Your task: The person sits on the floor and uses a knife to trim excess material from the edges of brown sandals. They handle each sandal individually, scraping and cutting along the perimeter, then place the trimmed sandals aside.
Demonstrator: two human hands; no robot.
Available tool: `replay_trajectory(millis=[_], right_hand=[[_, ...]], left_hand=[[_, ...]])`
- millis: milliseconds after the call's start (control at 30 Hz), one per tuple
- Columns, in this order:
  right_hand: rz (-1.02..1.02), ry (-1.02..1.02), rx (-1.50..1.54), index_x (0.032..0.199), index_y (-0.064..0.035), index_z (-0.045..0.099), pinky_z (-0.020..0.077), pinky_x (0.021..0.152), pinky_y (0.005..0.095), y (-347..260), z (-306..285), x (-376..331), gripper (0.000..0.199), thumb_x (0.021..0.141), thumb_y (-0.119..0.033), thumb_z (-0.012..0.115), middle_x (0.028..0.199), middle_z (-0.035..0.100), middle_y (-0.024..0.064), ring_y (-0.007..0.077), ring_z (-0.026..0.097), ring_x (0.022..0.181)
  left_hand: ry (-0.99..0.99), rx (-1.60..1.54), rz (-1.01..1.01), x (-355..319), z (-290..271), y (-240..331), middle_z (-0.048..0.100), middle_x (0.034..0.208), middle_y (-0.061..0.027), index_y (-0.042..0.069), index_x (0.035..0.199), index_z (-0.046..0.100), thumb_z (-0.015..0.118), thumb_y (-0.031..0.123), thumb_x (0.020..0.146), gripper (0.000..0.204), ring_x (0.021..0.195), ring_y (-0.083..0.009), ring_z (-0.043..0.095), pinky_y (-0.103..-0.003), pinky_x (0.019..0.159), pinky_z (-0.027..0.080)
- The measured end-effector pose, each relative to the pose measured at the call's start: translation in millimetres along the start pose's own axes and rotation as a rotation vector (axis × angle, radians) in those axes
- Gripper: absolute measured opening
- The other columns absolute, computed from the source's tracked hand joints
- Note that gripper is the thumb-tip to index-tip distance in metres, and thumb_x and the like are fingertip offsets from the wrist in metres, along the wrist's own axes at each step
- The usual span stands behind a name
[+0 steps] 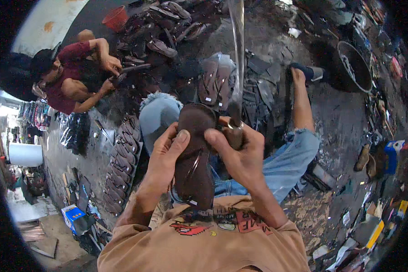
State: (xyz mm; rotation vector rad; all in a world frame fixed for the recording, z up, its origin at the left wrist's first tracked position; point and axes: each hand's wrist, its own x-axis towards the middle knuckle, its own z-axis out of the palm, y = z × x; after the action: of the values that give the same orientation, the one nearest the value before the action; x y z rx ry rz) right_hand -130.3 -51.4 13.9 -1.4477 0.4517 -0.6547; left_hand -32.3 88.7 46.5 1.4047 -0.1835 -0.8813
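Both my hands hold a dark brown flip-flop (195,136) upright in front of my chest, its strap side facing me and a small white label near its lower end. My left hand (164,152) grips the left edge, thumb on the sole's face. The right hand (241,154) pinches the opposite edge with its thumb. That same hand also keeps hold of a knife (238,59), its long blade pointing away from me and its handle lying within my fingers. Just beyond, a pair of brown flip-flops (215,81) lies on clear plastic.
A co-worker (72,86) in a maroon shirt crouches at far left, handling a dark piece. Rows of flip-flops (122,165) lie left of my leg. Other sandals (163,45) are heaped at the back, near a red bucket (114,19). A black tub (354,68) stands far right.
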Motion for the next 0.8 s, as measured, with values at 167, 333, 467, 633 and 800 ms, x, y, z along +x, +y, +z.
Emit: replay_trajectory(millis=[167,333,467,633,800], right_hand=[[0.109,0.002,-0.135,0.116,-0.0022,0.062,0.0409,0.053,0.0272,15.9,-39.7,-44.6,0.036,0.101,-0.034,0.057,0.066,0.058,0.0009,0.0086,0.051,0.058],[0.282,-0.285,-0.597,0.117,-0.0053,0.059,0.0489,0.062,0.0461,49.8,-62.9,-137.8,0.027,0.099,-0.025,0.055,0.080,0.065,0.0208,0.0405,0.065,0.070],[0.381,-0.326,-0.664,0.111,-0.0062,0.059,0.0475,0.062,0.0506,53.1,-66.6,-155.5,0.027,0.097,-0.028,0.060,0.085,0.066,0.0224,0.0453,0.064,0.074],[0.227,-0.206,-0.610,0.110,-0.0070,0.058,0.0466,0.060,0.0511,67.3,-49.3,-100.5,0.028,0.096,-0.031,0.062,0.083,0.066,0.0218,0.0452,0.064,0.074],[0.161,-0.267,-0.633,0.104,-0.0051,0.059,0.0462,0.061,0.0504,57.2,-44.8,-31.7,0.025,0.100,-0.030,0.058,0.083,0.065,0.0225,0.0454,0.064,0.074]], left_hand=[[-0.124,-0.208,-0.186,13.4,-13.0,24.8,0.067,0.105,-0.0119,0.003,0.138,0.048,0.055,0.036,0.098,0.052,0.084,-0.0265,0.071,-0.038,0.074,0.061],[-0.053,-0.221,-0.252,15.5,-11.1,10.8,0.068,0.101,-0.0096,0.008,0.139,0.048,0.057,0.035,0.099,0.048,0.079,-0.0227,0.071,-0.037,0.069,0.062],[-0.032,-0.163,-0.252,17.9,-19.5,-1.8,0.067,0.100,-0.0067,0.008,0.136,0.049,0.057,0.035,0.102,0.044,0.078,-0.0196,0.070,-0.035,0.068,0.061],[-0.058,-0.062,-0.252,18.1,-9.9,8.5,0.066,0.105,-0.0050,0.008,0.134,0.052,0.060,0.035,0.102,0.043,0.080,-0.0161,0.068,-0.033,0.070,0.059],[-0.042,0.108,-0.303,19.7,-9.1,10.8,0.065,0.110,-0.0056,0.007,0.137,0.050,0.062,0.037,0.099,0.050,0.086,-0.0175,0.068,-0.034,0.074,0.059]])
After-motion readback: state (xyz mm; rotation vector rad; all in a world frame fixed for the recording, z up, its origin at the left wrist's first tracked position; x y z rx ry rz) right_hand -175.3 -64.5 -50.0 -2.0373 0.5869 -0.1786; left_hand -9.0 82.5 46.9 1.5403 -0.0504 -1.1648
